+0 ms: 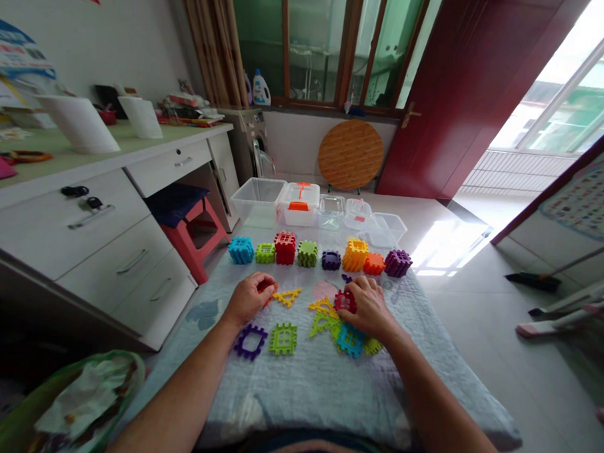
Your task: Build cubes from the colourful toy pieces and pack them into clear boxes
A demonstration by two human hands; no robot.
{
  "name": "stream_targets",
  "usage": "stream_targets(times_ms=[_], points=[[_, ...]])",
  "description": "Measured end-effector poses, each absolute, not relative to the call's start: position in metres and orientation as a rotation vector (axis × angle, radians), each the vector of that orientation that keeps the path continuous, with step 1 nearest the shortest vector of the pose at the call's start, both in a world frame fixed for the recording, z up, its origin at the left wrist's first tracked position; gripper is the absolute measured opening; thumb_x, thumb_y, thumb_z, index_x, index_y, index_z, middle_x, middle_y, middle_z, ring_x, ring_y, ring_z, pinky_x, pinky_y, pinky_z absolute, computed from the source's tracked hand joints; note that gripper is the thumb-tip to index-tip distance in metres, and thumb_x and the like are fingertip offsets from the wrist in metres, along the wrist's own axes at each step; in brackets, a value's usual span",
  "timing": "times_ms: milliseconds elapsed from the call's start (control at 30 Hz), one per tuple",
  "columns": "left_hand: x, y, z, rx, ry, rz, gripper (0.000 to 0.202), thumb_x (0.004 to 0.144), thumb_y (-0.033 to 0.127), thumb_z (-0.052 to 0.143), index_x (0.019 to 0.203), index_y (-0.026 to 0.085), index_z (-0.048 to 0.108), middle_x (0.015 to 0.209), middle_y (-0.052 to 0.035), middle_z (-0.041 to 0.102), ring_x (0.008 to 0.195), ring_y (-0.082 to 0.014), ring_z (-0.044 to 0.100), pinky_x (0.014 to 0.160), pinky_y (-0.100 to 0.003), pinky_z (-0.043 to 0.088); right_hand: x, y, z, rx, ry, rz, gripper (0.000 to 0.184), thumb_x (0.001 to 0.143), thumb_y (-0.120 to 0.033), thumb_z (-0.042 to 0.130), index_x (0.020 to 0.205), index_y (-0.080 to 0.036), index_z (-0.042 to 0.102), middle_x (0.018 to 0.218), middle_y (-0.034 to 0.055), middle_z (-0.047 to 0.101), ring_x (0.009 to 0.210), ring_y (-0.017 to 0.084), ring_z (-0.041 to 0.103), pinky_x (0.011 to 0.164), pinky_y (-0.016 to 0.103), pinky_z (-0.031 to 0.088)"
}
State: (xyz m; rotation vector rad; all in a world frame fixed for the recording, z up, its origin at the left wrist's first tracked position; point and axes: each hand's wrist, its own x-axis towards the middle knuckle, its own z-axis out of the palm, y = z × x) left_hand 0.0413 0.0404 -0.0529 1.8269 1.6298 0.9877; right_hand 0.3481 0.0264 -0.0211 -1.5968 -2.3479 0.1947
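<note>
My left hand (251, 299) is closed on an orange plastic building piece (273, 293), mostly hidden by the fingers. Beside it lies a yellow triangular piece (288, 297). My right hand (370, 303) has its fingers curled over a crimson square piece (344, 301) in a loose pile. In that pile are yellow triangles (323, 308), a lime triangle (320, 324) and a blue square piece (350, 340). A small purple piece (346, 278) shows just past my right fingertips. Nearer to me lie a purple square frame (250, 341) and a green square piece (283, 339).
Sorted stacks stand in a row behind: blue (240, 250), red (285, 247), yellow (354, 254), purple (398, 263) and others. Clear plastic bins (259, 200) and a lidded box (299, 203) stand at the far edge. A stool (186, 225) is left, a waste basket (135, 374) lower left.
</note>
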Motion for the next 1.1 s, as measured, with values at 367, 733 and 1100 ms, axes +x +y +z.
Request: stream_targets(times_ms=[367, 733, 1100], points=[[0.039, 0.042, -0.058, 1.837, 1.628, 0.985, 0.018, 0.075, 0.032, 0.056, 0.084, 0.020, 0.066, 0.080, -0.0029, 0.069, 0.071, -0.0180, 0.064, 0.065, -0.027, 0.050, 0.367, 0.032, -0.030, -1.324, -1.833, 0.519, 0.001, 0.080, -0.022, 0.053, 0.080, -0.021, 0.053, 0.075, -0.0003, 0.054, 0.067, 0.015, 0.050, 0.064, 0.027, 0.043], [0.040, 0.041, -0.056, 1.817, 1.629, 0.995, 0.018, 0.075, 0.033, 0.057, 0.083, 0.020, 0.066, 0.079, -0.0030, 0.069, 0.070, -0.0179, 0.064, 0.063, -0.027, 0.050, 0.381, 0.026, -0.033, -1.444, -2.226, 0.370, 0.035, 0.070, -0.030, 0.067, 0.102, -0.021, 0.057, 0.109, 0.0065, 0.055, 0.102, 0.025, 0.048, 0.091, 0.040, 0.039], [0.041, 0.039, -0.052, 1.578, 1.564, 1.081, 0.025, 0.072, 0.039, 0.062, 0.084, 0.018, 0.066, 0.072, -0.0019, 0.067, 0.061, -0.0162, 0.060, 0.053, -0.025, 0.048, 0.383, 0.028, -0.029, -1.468, -2.106, 0.405, 0.041, 0.072, -0.023, 0.060, 0.112, -0.019, 0.055, 0.108, 0.0082, 0.058, 0.101, 0.025, 0.053, 0.092, 0.041, 0.042]])
